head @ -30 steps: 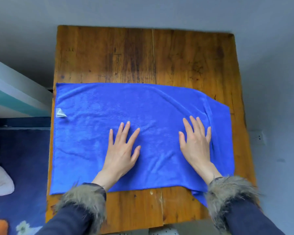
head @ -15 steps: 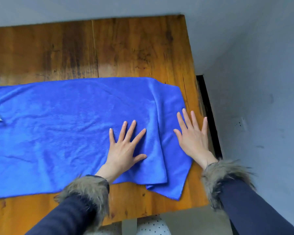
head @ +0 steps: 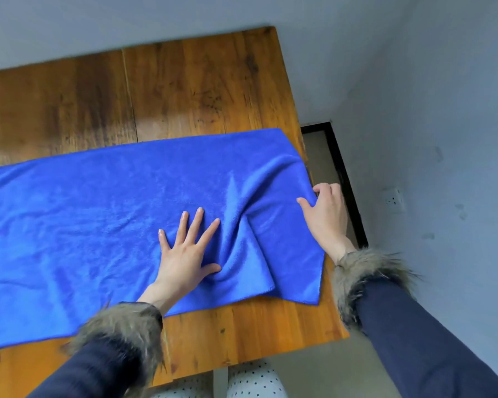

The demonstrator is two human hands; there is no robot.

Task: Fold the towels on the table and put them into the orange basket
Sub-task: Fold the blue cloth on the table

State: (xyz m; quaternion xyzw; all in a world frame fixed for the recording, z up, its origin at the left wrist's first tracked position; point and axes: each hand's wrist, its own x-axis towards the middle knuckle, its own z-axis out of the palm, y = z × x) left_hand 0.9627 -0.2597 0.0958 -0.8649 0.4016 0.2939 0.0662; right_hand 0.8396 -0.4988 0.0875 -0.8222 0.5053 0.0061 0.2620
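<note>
A: Presently, what was the status of the task?

B: It was at an early stage, by my reading. The blue towel [head: 104, 225] lay spread across the near half of the desk [head: 184, 90], in a single layer over most of its area. No completed fold was visible. Only a raised ridge of bunched cloth ran beside your left thumb.

A: How were your hands placed?

B: Your left hand [head: 184, 254] lay flat on the towel, fingers straight and spread, pressing the cloth down near its middle. Your right hand [head: 325, 216] was at the towel's right edge, at the desk's right side. Its fingers were curled around that edge and its thumb rested on top, so it gripped the cloth. The two hands were well apart.

A: What remained?

B: Nearly everything, in my judgement. You had yet to carry the right edge over to the left, repeat the fold, and then place the towel in the orange basket. The basket was not in view, and neither was any other towel.
</note>
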